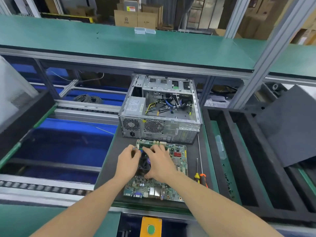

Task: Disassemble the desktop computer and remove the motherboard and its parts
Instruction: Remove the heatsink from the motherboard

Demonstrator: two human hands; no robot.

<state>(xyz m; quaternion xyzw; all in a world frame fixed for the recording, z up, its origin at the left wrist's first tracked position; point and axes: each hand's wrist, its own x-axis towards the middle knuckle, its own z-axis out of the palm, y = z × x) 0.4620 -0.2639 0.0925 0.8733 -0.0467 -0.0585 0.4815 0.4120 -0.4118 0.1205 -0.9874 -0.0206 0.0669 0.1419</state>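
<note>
Fingers of left hand [127,161] and right hand [159,161] curl round the black cooler [145,165] on the motherboard [153,187].

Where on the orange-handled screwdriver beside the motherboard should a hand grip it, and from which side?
Take the orange-handled screwdriver by its thick handle, the near end, coming from above and the right. It lies flat on the black mat, shaft pointing away, and the yellow-handled screwdriver sits close on its left, toward the motherboard.
</note>
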